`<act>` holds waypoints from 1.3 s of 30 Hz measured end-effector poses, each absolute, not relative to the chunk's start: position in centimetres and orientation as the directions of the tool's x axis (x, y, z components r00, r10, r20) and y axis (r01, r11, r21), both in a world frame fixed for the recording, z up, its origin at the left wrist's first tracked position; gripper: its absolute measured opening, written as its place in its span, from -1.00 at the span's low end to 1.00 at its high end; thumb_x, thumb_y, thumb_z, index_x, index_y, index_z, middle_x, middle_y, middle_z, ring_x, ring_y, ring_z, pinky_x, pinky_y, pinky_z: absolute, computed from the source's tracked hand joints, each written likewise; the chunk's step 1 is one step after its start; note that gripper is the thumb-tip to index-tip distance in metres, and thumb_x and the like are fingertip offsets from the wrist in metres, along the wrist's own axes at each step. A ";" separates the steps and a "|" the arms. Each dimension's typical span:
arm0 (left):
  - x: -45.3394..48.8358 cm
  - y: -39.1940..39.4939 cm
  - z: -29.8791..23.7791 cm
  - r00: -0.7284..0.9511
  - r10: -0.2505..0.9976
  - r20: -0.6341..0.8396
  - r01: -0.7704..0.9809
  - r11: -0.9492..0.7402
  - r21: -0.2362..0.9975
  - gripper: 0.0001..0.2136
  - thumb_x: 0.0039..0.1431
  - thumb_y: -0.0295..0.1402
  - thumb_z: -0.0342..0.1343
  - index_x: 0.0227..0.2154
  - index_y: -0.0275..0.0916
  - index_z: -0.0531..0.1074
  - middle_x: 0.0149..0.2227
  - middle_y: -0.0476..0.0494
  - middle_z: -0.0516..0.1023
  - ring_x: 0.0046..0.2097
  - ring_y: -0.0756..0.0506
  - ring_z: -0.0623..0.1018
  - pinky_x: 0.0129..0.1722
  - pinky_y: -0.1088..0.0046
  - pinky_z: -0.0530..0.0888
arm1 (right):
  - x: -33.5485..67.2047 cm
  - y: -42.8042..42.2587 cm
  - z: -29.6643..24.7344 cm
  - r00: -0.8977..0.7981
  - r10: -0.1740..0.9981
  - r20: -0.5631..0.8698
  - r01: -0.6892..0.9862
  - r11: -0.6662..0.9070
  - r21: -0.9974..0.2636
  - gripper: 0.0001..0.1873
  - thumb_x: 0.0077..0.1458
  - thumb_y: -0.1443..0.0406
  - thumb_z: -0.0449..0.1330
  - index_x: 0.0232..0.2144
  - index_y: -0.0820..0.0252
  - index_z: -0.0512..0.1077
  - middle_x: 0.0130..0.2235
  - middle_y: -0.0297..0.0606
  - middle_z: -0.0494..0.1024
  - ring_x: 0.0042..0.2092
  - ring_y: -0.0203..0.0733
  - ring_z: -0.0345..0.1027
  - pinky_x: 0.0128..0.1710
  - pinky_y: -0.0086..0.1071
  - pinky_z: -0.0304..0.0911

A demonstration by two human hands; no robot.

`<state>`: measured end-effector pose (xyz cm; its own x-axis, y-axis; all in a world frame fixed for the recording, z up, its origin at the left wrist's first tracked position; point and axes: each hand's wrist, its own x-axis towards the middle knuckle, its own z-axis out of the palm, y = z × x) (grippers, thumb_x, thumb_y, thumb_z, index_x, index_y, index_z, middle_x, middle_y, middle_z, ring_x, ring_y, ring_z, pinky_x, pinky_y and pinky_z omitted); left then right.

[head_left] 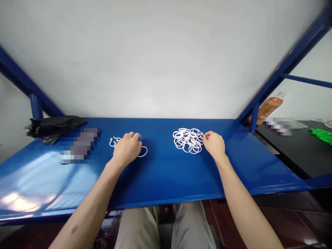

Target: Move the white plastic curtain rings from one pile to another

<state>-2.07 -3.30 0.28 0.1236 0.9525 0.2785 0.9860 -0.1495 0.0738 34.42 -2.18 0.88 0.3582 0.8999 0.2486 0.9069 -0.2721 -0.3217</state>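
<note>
A pile of thin white plastic rings [188, 141], some with small knobs on their ends, lies on the blue tabletop. At the right edge of the pile, the thumb and index finger of my right hand [214, 143] pinch one white ring. My left hand [128, 147] is over a smaller group of similar rings [112, 142], palm down, its fingers curved and a gap showing between index finger and thumb. One single ring [146, 152] sticks out beside the left thumb. Whatever lies beneath the left palm is hidden.
On the left are a crumpled black plastic bag [55, 126] and a blurred dark flat item [84, 143]. Blue metal frame bars [255, 116] rise at the sides. On a black surface to the right stand an orange drink bottle [269, 108] and a bright green bundle [321, 135].
</note>
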 end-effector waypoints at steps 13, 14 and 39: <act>-1.7 -3.5 0.3 0.354 0.915 0.195 0.805 -0.404 0.434 -0.55 0.03 -0.55 -0.07 -0.02 -0.21 0.49 -0.01 -0.20 0.50 -0.11 -0.13 0.56 -0.03 0.32 0.52 | 33.6 -2.5 1.4 0.369 0.901 0.226 0.895 -0.279 -0.349 -0.75 0.26 0.21 0.09 -0.24 0.14 0.55 -0.19 -0.09 0.62 -0.20 -0.05 0.51 -0.24 -0.28 0.27; -1.7 -3.5 0.4 0.364 0.909 0.206 0.779 -0.418 0.467 -0.55 0.04 -0.54 -0.06 -0.02 -0.19 0.49 0.00 -0.19 0.49 -0.16 -0.11 0.56 -0.09 0.34 0.53 | 33.6 -2.5 1.4 0.375 0.894 0.246 0.895 -0.279 -0.349 -0.76 0.26 0.21 0.09 -0.25 0.14 0.55 -0.19 -0.10 0.61 -0.20 -0.05 0.49 -0.23 -0.27 0.27; 3.3 -4.6 0.2 0.232 0.929 0.288 0.375 -0.359 0.855 -0.79 0.24 -0.15 0.18 -0.24 -0.19 0.53 -0.24 -0.10 0.70 -0.22 -0.12 0.68 -0.18 0.41 0.54 | 23.7 -5.7 -1.3 -0.357 0.708 0.609 0.500 0.696 -0.516 -0.86 0.36 0.29 0.10 -0.10 0.10 0.44 -0.19 -0.22 0.62 -0.18 -0.16 0.55 -0.15 -0.27 0.48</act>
